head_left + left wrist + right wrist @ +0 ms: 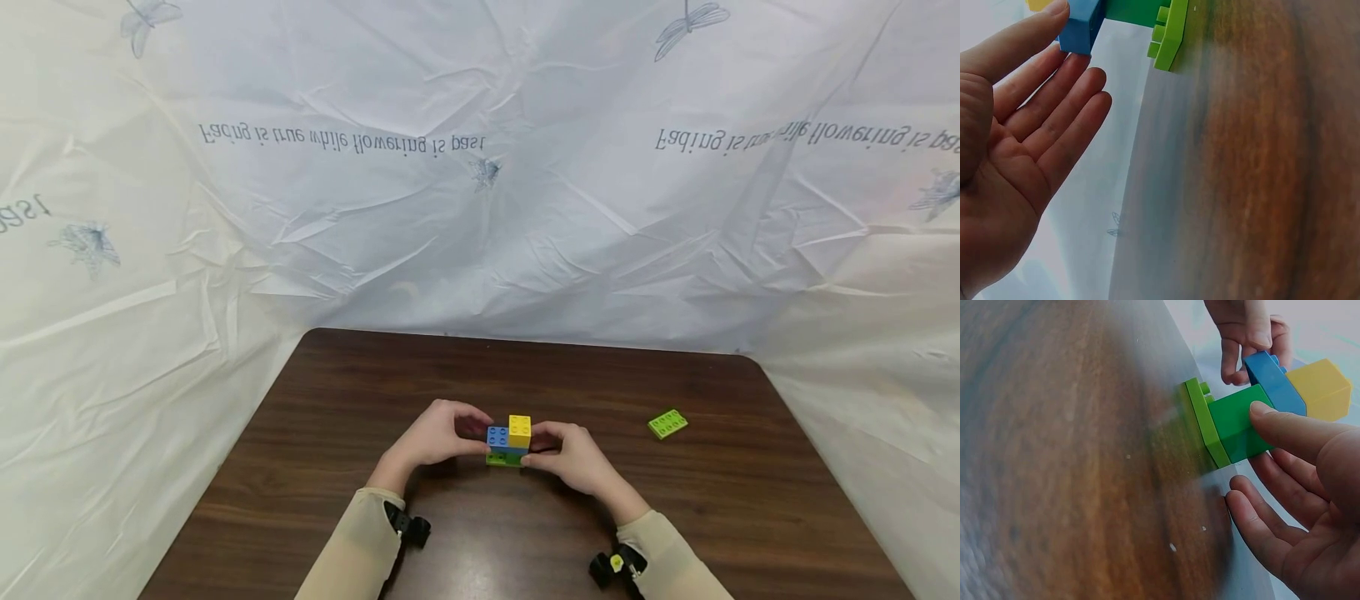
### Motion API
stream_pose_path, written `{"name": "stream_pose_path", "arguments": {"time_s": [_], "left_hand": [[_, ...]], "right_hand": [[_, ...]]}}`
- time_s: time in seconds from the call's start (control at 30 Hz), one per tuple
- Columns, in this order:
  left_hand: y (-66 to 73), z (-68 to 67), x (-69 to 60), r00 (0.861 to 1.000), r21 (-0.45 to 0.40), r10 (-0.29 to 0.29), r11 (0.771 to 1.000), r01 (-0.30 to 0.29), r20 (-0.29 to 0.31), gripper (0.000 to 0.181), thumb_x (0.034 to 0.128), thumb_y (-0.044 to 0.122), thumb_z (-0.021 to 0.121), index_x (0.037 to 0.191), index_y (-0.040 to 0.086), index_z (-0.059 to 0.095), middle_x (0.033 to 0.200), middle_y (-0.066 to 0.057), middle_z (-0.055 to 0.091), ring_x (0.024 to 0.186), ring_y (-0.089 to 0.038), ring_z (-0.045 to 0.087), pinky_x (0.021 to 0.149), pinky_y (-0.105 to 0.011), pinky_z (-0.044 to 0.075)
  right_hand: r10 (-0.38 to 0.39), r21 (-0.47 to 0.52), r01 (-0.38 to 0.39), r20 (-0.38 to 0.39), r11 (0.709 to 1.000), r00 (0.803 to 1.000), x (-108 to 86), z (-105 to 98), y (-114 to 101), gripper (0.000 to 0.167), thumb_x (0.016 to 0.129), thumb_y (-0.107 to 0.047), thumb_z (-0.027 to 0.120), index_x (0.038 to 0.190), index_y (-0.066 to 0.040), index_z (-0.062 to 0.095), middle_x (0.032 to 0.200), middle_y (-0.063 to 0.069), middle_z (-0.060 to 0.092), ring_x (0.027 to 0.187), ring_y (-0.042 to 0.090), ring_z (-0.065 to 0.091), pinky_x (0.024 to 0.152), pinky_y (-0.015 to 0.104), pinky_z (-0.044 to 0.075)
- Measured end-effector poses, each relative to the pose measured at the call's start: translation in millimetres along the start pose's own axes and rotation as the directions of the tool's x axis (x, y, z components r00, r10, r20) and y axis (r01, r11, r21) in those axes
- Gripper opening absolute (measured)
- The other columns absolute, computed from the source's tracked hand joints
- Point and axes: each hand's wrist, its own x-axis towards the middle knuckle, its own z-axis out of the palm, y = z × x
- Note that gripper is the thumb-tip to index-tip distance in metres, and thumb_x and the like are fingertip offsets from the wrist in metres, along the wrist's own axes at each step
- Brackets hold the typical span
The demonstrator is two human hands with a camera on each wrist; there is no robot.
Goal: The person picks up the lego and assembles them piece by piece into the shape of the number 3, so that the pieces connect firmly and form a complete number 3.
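A small stack of toy building bricks stands on the table between the two hands. Its base is a light green plate (1200, 422), topped by a darker green brick (1238, 422) at one end. Across that lies a blue brick (498, 437), which overhangs to the left, and a yellow brick (520, 431) sits on its right end. My left hand (438, 435) pinches the overhanging blue end between thumb and fingertips. On the opposite side, the right hand (576, 458) grips the green brick, its thumb flat against the near face.
To the right on the brown wooden table (360, 367) lies a separate light green plate (667, 423) with studs up. White printed sheeting (480, 225) hangs behind the table and at both sides. Each wrist carries a strapped camera.
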Motion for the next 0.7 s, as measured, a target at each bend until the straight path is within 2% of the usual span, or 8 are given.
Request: {"name": "stream_pose_path", "arguments": {"time_s": [0.7], "left_hand": [[-4.8, 5.2, 0.9, 1.0, 0.006, -0.003, 1.0, 0.003, -0.004, 0.032, 0.09, 0.027, 0.091, 0.118, 0.016, 0.079, 0.105, 0.009, 0.076, 0.093, -0.007, 0.071, 0.085, -0.03, 0.06]], "right_hand": [[-0.01, 0.005, 0.01, 0.003, 1.0, 1.0, 0.1, 0.4, 1.9, 0.04, 0.094, -0.027, 0.086, 0.126, -0.007, 0.074, 0.111, 0.0, 0.076, 0.1, 0.016, 0.072, 0.086, 0.034, 0.06]]}}
